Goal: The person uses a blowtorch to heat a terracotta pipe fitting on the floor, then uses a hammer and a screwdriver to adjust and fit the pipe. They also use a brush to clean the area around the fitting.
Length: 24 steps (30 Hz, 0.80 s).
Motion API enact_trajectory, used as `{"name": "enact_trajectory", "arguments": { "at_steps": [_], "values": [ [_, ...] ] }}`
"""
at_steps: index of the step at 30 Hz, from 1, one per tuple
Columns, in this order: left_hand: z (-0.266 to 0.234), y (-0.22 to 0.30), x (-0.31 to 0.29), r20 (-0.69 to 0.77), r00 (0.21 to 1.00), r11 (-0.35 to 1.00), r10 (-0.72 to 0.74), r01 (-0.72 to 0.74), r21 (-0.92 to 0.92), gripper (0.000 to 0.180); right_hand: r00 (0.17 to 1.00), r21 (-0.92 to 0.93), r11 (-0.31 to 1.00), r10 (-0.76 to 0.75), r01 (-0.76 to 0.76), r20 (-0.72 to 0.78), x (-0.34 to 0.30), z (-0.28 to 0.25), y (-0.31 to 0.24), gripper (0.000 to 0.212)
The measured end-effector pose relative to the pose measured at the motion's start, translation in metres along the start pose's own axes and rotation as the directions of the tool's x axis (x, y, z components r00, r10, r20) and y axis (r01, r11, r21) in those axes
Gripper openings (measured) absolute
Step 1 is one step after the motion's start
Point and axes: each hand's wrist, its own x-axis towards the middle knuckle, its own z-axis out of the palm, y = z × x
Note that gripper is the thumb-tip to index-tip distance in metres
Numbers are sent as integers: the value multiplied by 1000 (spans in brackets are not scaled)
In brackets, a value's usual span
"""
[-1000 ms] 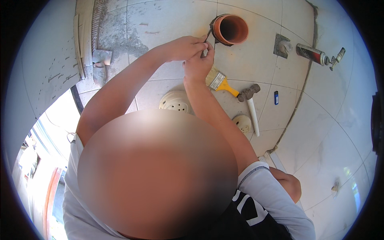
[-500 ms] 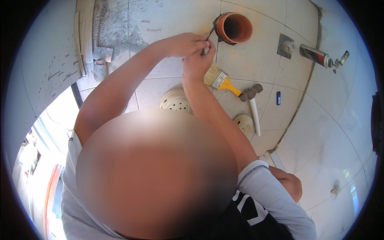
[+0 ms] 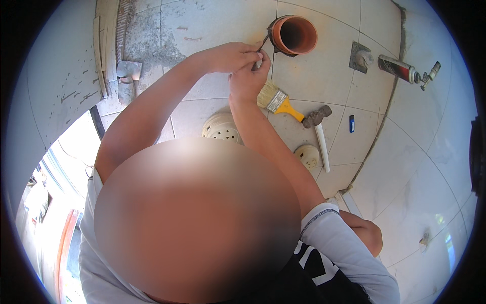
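Observation:
An orange-brown pipe stands up out of the tiled floor, with a dark edge around its base. My left hand and my right hand meet just left of the pipe, both closed on a thin dark rod-shaped tool. The tool's far end reaches the pipe's left side; its grip is mostly hidden by my fingers. Beside my right hand lies a wide paintbrush with pale bristles and a yellow handle. Near its handle is a hammer with a pale handle.
A floor drain lies right of the pipe, with a gas canister with torch head beyond. A blue lighter is near the right wall. Wooden strips and a metal piece lie left. Cream clogs are below my hands.

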Motion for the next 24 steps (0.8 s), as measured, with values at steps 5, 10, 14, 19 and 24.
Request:
{"name": "enact_trajectory", "arguments": {
  "at_steps": [5,10,14,19,24],
  "values": [
    [-3,-3,3,2,1000,998,14,-14,65,59,1000,15,1000,-24,24,-8,0,1,3,35],
    [16,6,-2,-96,995,1000,-17,16,-16,64,980,-270,942,-193,197,42,3,-17,0,38],
    [64,22,-14,-169,985,983,-32,0,-186,79,966,-365,923,-25,122,259,3,-77,-46,40],
    [106,47,-19,68,996,901,-51,75,-427,96,914,-794,574,181,201,362,-1,-146,-137,37],
    [110,58,-15,139,989,899,-41,97,-428,94,842,-848,199,142,491,521,19,-158,-175,38]
  ]
}}
